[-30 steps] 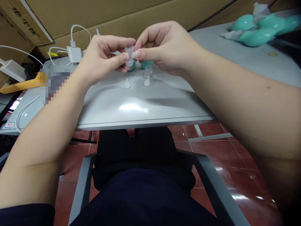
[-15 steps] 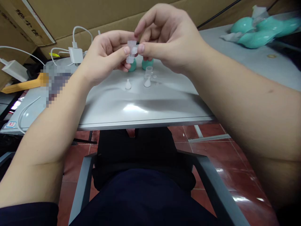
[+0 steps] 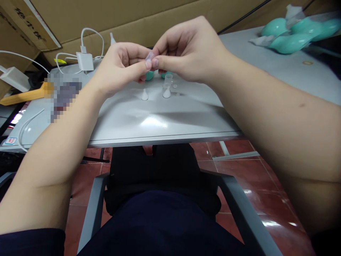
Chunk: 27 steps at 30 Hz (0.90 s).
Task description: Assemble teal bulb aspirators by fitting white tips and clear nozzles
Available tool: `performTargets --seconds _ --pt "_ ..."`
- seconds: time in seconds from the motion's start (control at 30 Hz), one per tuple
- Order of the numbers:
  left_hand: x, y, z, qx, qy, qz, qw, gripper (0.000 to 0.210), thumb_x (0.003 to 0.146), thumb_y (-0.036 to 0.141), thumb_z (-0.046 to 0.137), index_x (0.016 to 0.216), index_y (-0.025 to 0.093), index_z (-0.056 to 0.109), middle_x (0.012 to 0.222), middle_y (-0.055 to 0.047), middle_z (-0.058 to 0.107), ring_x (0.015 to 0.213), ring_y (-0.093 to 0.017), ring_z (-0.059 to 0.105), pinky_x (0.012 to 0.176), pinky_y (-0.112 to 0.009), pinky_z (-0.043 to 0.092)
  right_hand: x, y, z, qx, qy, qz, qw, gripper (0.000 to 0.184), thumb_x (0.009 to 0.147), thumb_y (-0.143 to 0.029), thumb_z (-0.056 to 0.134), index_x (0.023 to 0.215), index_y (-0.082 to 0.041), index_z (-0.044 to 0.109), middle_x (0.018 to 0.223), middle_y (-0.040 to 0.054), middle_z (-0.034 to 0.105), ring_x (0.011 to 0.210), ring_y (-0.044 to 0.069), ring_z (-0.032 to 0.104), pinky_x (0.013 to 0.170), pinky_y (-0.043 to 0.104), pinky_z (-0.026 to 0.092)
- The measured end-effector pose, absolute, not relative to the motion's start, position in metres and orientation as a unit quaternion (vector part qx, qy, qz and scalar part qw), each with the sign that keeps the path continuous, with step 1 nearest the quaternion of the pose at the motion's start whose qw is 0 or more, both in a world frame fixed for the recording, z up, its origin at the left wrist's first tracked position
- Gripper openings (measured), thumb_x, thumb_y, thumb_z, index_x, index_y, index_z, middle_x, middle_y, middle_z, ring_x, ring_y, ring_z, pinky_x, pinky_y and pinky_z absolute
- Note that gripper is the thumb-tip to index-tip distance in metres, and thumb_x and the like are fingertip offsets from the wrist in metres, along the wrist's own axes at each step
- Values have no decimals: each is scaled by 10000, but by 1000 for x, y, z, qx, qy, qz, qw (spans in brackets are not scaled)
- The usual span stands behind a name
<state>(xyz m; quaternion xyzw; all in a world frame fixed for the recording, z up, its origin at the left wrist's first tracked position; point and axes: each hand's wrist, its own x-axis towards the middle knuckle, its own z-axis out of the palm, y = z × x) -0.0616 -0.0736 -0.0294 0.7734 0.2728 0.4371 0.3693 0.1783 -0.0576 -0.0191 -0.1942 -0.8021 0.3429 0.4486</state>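
Observation:
My left hand [image 3: 117, 71] pinches a small translucent plastic tube piece [image 3: 150, 56] between thumb and fingertips, above the far part of the table. My right hand [image 3: 190, 53] has its thumb and fingertips closed on the same piece from the other side. Most of the piece is hidden by the fingers. Below it stand two small white funnel-shaped cones [image 3: 144, 95], the right one next to a clear plastic tube piece [image 3: 168, 79] and a tiny round cap [image 3: 175, 86]. Two teal rounded objects [image 3: 149, 75] show partly behind my hands.
The grey table [image 3: 119, 124] backs onto a cardboard wall [image 3: 133, 21]. Teal bulb-shaped pieces [image 3: 290, 42] with plastic wrap lie at the right. White chargers [image 3: 85, 61] with cables and a yellow-handled tool [image 3: 23, 96] are at the left. Chair armrests [image 3: 92, 206] flank my lap.
My right hand has come down and in to meet the left. The tube piece has tilted and is now mostly covered by fingers of both hands.

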Motion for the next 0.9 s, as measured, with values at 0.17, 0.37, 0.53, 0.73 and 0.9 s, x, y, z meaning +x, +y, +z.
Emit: performTargets --seconds 0.17,0.37,0.53,0.73,0.9 --pt "-62 -68 -32 774 267 443 366 207 958 401 931 893 246 810 917 -42 822 768 -213 672 702 -379 604 178 -61 -19 -203 -814 321 439 166 946 -401 981 912 -279 874 884 0 835 819 154 782 742 209 664" --pt "-60 -67 -27 790 253 440 345 293 965 526 956 863 296 805 860 22 815 677 -152 596 648 -349 610 177 -60 -19 -212 -804 330 447 97 942 -252 978 907 -269 889 882 9 818 823 130 770 713 153 617" --pt "-57 -73 -22 778 262 451 350 120 919 344 850 847 252 823 867 -17 800 692 -172 649 676 -354 607 176 -60 -18 -190 -800 342 455 94 945 -191 958 911 -247 890 850 -5 783 789 80 729 672 97 550" --pt "-63 -80 -20 786 267 431 355 182 914 382 826 915 202 855 907 -41 771 768 -179 685 776 -375 617 175 -62 -19 -194 -793 345 464 167 955 -186 956 853 -281 864 868 -14 812 771 102 725 665 103 578" --pt "-65 -78 -20 760 296 433 383 174 900 368 838 878 197 816 920 -54 738 859 -216 726 857 -432 631 176 -59 -21 -195 -808 316 458 139 954 -243 972 875 -306 876 868 -30 803 789 99 735 677 125 579"
